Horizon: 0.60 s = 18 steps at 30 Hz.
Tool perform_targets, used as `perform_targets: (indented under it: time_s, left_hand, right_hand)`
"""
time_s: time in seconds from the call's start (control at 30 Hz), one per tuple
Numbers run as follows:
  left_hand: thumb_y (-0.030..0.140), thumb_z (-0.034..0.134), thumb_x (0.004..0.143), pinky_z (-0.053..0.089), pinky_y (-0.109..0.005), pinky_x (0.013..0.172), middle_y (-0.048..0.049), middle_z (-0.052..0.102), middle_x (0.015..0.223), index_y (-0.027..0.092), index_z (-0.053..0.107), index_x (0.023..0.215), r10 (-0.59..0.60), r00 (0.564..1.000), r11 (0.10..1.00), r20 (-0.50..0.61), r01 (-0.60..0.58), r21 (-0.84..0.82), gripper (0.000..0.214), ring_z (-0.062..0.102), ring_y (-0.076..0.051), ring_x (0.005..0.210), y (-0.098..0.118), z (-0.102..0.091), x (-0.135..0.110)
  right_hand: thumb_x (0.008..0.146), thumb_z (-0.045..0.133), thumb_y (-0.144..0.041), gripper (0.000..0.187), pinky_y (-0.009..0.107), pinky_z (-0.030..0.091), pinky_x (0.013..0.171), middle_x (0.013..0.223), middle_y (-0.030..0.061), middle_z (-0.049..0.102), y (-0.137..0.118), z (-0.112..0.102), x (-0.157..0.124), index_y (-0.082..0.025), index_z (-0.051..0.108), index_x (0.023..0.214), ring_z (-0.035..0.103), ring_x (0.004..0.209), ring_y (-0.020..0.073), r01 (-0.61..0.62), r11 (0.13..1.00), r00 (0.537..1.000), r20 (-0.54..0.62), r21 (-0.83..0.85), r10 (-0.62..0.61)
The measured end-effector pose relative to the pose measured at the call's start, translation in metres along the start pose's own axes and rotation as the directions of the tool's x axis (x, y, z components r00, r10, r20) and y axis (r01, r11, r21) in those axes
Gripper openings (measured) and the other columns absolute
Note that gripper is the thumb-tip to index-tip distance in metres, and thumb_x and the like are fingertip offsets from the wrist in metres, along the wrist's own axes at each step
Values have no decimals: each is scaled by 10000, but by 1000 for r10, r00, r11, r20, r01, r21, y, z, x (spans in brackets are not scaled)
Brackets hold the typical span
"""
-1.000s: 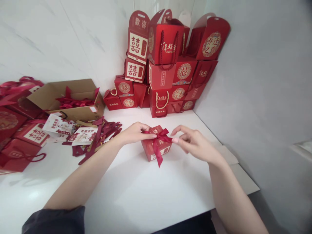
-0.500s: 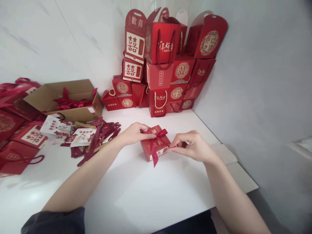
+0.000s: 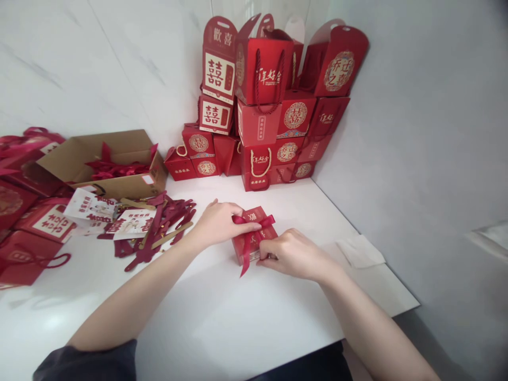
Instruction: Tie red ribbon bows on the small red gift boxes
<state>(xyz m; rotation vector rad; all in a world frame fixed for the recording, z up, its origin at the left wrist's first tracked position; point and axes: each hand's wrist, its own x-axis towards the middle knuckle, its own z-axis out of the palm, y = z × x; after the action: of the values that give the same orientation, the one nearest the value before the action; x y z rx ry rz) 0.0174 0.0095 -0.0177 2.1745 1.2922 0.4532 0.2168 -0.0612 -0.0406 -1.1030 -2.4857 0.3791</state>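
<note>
Two hands, head view: both of mine are on one box, nearly meeting over it.
Left hand (image 3: pixel 218 225): fingers stretched across the box's top, holding it and lying on the ribbon.
Right hand (image 3: pixel 296 255): curled narrow against the box's near side; I cannot tell whether the hidden fingertips grip anything.
Red gift box (image 3: pixel 256 248): lying on the desk between my hands.
Satin ribbon (image 3: pixel 246 248): dark red, bowed on top, one tail hanging past the near edge.
Desk (image 3: pixel 222 323): white, carrying everything here.
Behind: red boxes and bags (image 3: pixel 264 127) stacked in the wall corner.
To my left: an open cardboard carton (image 3: pixel 135 182) of red ribbons, then loose ribbon strips (image 3: pixel 169 225) and printed cards (image 3: pixel 133 225).
To my right: a folded white sheet (image 3: pixel 360 251).
</note>
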Motion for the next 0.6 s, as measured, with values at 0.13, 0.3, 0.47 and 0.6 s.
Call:
perform_targets:
  time_s: [0.13,0.3,0.47,0.6]
  left_hand:
    - [739,583,658,154,-528,1054,7,605,645,179,499,578,30,1000,966,-7,-28,255,572,518,-181,689,9,1,-7]
    - [765,587,623,282,-468,937,34,566,564,185,492,608,6,997,966,79,-26,258,588,464,-142,557,13,-5,-8]
    - [762,598,608,287,-425,916,52,551,543,185,480,609,26,994,969,104,-50,242,589,457,-126,521,13,-5,-7]
    - [767,598,607,316,-394,864,52,542,545,185,455,602,20,995,960,99,-47,275,599,453,-126,524,12,-4,-7]
  right_hand:
    - [764,706,-241,43,218,401,522,617,-29,652,-3,-11,-5,-217,707,800,569,526,104,-9,923,943,310,384,-120]
    - [855,603,-411,240,251,482,543,670,2,654,15,-25,-8,-193,680,923,608,553,126,-163,588,962,260,792,-84]
    - [896,548,-401,214,401,392,1000,1141,76,608,38,-10,8,-205,614,838,546,1134,200,-53,755,881,-326,654,344]
    - [869,577,-410,219,459,303,1078,1305,78,526,45,0,15,-204,588,797,449,1276,221,-139,752,935,-165,644,313]
